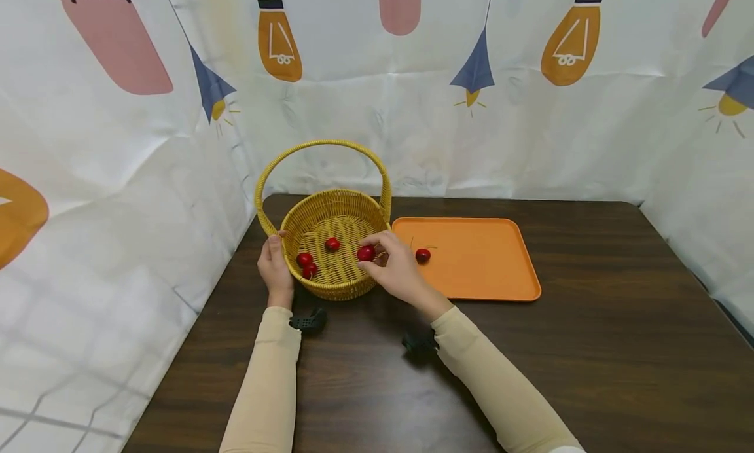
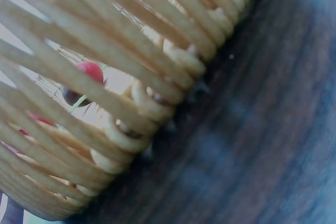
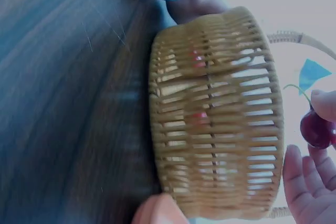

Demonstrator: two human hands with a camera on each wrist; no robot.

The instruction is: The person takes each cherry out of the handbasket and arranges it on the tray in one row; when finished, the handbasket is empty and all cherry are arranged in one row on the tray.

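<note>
One cherry [image 1: 366,253] in right hand [image 1: 403,273]

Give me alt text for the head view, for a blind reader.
A person's right hand pinches a round red cherry over a round yellow wicker basket; the left hand holds the basket's side. Three cherries lie inside; another cherry sits on a rectangular orange tray to the right, on a dark brown wood-grain table.

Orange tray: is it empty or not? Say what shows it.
Not empty: in the head view, a red cherry lies on the orange tray near its left edge, beside the right hand.
</note>
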